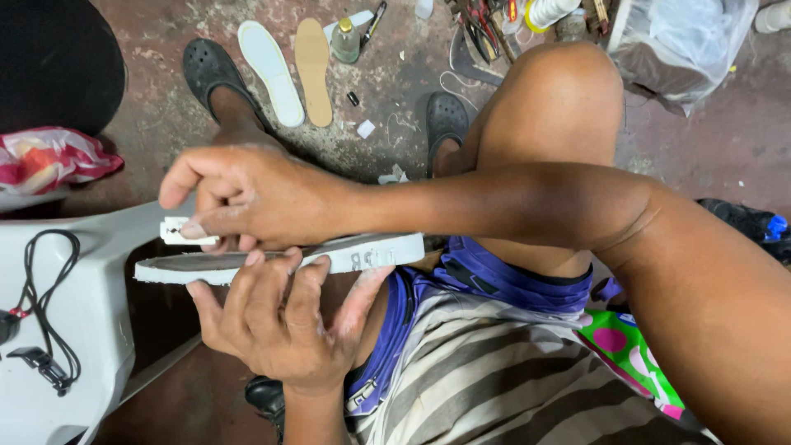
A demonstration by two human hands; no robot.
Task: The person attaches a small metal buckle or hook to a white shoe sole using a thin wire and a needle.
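Observation:
A long grey-white shoe sole lies flat across my lap, edge toward the camera. My left hand comes up from below and grips the sole around its middle, fingers curled over the top edge. My right hand reaches across from the right and pinches a small white razor blade between thumb and fingers. The blade sits at the sole's left end, touching its upper edge. Part of the sole is hidden behind both hands.
A white plastic stool with a black cable stands at the left. On the floor ahead lie a white insole, a tan insole, a small bottle, tools and a plastic bag. My feet wear black clogs.

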